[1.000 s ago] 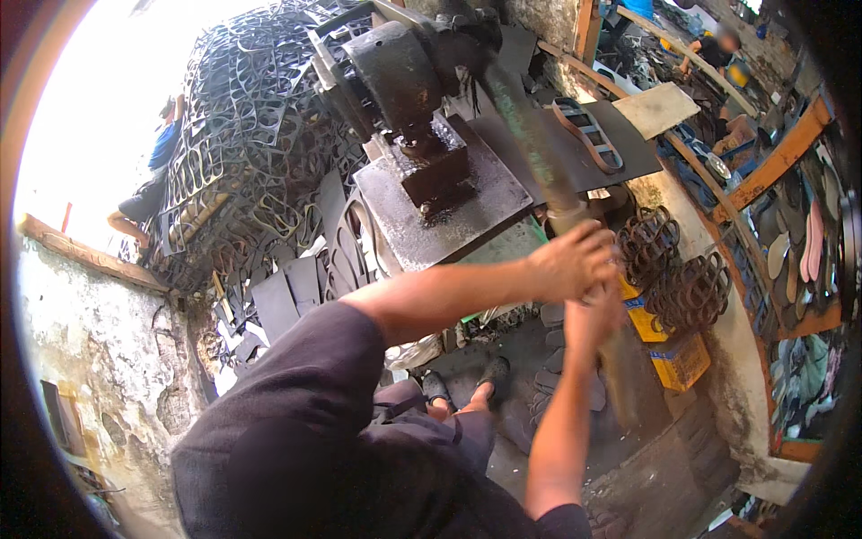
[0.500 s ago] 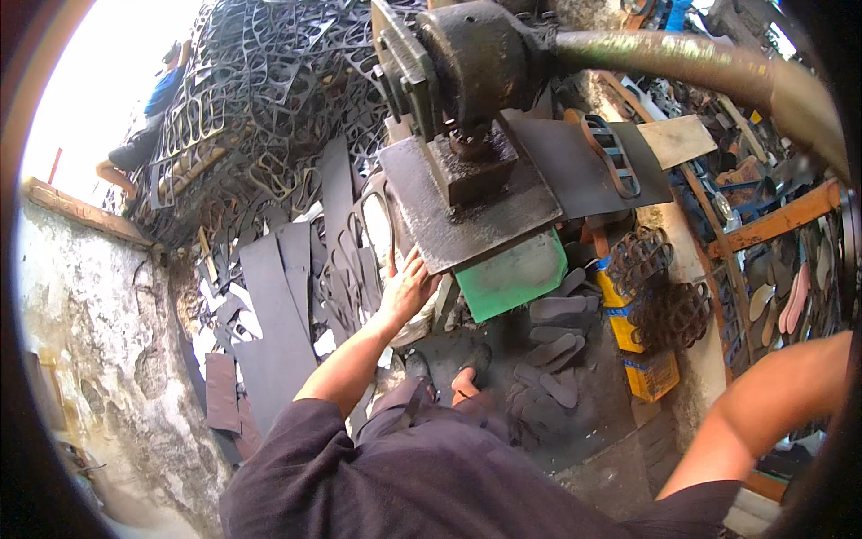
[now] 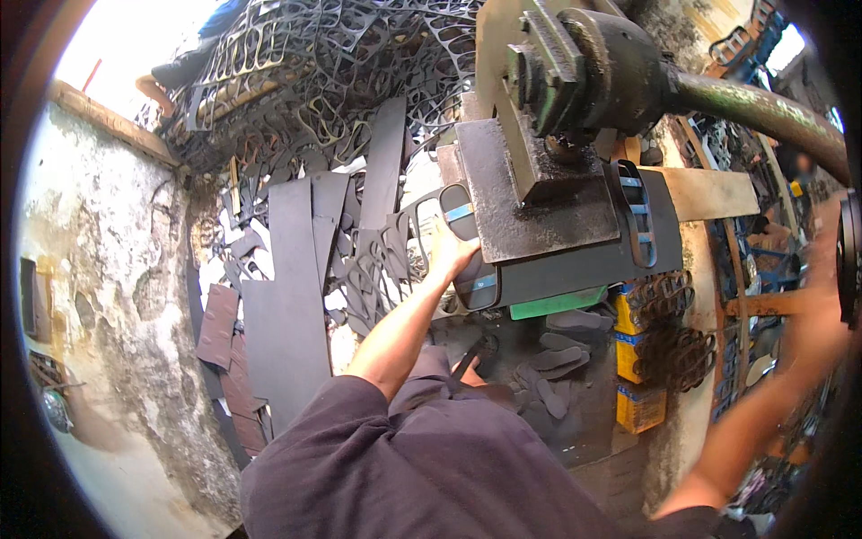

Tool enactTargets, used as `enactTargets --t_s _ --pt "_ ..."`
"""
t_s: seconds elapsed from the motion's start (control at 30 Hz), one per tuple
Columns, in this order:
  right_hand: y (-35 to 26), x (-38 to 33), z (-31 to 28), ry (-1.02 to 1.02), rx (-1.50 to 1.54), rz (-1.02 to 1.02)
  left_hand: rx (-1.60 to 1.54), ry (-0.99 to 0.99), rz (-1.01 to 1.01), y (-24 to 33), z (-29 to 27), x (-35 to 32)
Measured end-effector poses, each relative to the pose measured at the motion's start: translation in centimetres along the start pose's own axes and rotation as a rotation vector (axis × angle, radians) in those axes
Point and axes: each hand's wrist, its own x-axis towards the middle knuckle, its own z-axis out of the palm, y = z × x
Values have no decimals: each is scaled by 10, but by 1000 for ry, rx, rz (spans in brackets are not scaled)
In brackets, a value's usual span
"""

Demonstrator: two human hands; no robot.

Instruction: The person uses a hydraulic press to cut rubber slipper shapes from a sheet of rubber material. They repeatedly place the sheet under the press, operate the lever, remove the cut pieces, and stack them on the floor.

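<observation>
My left hand [image 3: 452, 251] grips a sole-shaped cutting die [image 3: 461, 213] with blue crossbars, at the left edge of the press plate. Part of the die is hidden behind the hand. A black sheet [image 3: 561, 272] lies beneath the dark, square metal press plate [image 3: 539, 225], over a green pad [image 3: 558, 304]. On the sheet's right part rests a second sole-shaped die [image 3: 635, 216], also with blue bars. My right hand [image 3: 828, 247] is raised at the far right, beside a dark round rim [image 3: 848, 260]; motion blur hides its fingers.
A thick metal arm [image 3: 763, 117] runs right from the press head. Dark sheet strips [image 3: 301, 296] and cut-out scraps [image 3: 350, 108] pile up at left and behind. Grey soles [image 3: 557, 359] lie on the floor beside yellow boxes [image 3: 639, 409]. A mouldy wall [image 3: 117, 269] stands left.
The black sheet now spans beneath the plate and covers most of the green pad. My left hand has gone from the plate's edge to a die. My right hand has come into view.
</observation>
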Motion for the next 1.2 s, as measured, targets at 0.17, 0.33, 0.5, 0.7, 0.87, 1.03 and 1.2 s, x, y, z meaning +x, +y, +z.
enactTargets --t_s 0.17,0.33,0.5,0.7,0.87,1.03,1.2 --pt "-76 -203 290 -761 483 286 -574 -441 -370 48 -60 -8" --pt "-86 -251 358 -675 446 252 -1093 -316 -287 3 -103 -18" --pt "-85 -240 379 -635 463 314 -1109 -122 -60 44 -178 -48" --pt "-90 -235 378 -683 382 342 -1136 -134 303 84 -300 -52" --pt "-150 -133 282 -477 1274 506 -460 -319 445 99 -307 -39" --pt "-199 -124 227 -172 1174 592 -221 -729 537 97 -202 -76" --pt "-165 -197 259 -20 598 1064 -181 -728 654 100 -89 -137"
